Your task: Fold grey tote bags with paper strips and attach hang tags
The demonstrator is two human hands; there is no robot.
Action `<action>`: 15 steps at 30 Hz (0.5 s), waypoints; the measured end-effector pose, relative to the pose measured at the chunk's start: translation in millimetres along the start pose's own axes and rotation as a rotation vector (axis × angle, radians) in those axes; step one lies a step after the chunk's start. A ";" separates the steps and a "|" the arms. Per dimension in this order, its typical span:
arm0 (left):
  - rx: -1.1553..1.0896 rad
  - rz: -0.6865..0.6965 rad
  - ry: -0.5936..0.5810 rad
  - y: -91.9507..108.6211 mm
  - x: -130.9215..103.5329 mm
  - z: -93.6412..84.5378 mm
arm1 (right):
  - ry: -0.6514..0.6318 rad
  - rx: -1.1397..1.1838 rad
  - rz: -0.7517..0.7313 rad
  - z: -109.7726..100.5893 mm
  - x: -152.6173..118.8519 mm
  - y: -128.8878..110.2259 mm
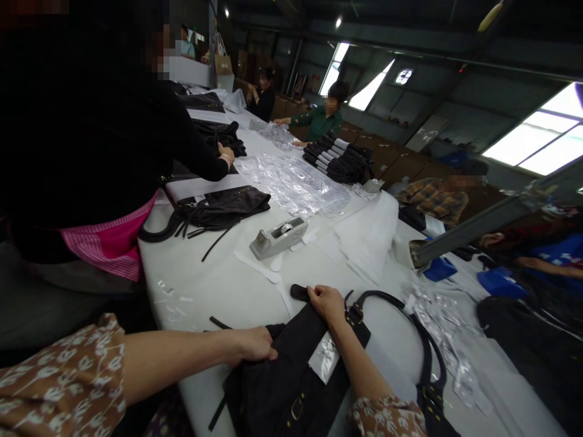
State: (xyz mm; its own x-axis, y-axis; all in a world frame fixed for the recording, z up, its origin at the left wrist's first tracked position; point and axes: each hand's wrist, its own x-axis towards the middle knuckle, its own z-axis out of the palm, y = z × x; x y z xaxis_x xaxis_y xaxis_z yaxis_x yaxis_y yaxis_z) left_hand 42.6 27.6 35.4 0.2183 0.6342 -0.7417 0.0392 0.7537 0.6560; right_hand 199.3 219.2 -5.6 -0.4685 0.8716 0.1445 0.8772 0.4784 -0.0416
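Note:
A black handbag (282, 388) with brass-coloured buckles lies on the white table in front of me. My left hand (257, 346) is closed on the near left edge of the bag. Higher up, my right hand (325, 303) pinches the bag's top edge beside a dark rounded tab (299, 292). A small silvery packet (325, 358) rests on the bag, just under my right forearm. The looped black handles (426, 340) spread out to the right of the bag. The bag's lower part runs out of the frame.
A grey tape dispenser (280, 238) stands beyond the bag. Clear plastic bags (291, 179) and white sheets (367, 233) cover the middle. Dark stacked bundles (337, 158) lie farther off. A co-worker in black (91, 121) leans over from the left; a metal post (473, 221) slants at right.

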 end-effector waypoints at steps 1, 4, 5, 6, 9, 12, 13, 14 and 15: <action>0.022 0.008 0.007 -2.7 2.4 -0.7 | 0.010 -0.012 0.013 1.4 -0.7 -1.9; 0.060 0.018 0.013 -4.0 5.8 -2.9 | 0.027 -0.041 0.020 -5.0 -5.3 -10.4; 0.071 0.017 0.016 -3.2 5.6 -3.7 | 0.031 -0.048 0.006 -11.6 -8.1 -14.3; 0.084 0.017 0.020 -2.3 4.8 -4.4 | 0.046 -0.055 -0.019 -20.3 -12.1 -18.9; 0.126 0.037 0.043 -1.4 0.7 -5.4 | 0.164 -0.073 -0.077 -52.0 -34.2 -36.4; 0.175 0.092 0.061 -4.3 -5.4 -3.2 | 0.101 -0.031 -0.026 -69.2 -71.2 -59.8; 0.192 0.116 0.066 -5.9 -8.0 -2.0 | -0.003 -0.001 -0.016 -67.8 -84.7 -68.5; 0.209 0.142 0.072 -7.6 -10.9 -0.8 | -0.105 0.027 -0.016 -63.0 -97.6 -77.0; 0.228 0.168 0.079 -8.9 -14.2 0.2 | -0.185 0.047 -0.022 -55.5 -109.2 -85.0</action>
State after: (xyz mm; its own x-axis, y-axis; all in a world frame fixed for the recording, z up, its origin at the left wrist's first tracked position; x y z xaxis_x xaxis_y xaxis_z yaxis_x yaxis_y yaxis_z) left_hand 39.4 11.9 40.1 0.1640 0.7653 -0.6224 0.2290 0.5842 0.7786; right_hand 181.7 77.4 37.0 -0.5031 0.8634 -0.0377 0.8624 0.4986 -0.0875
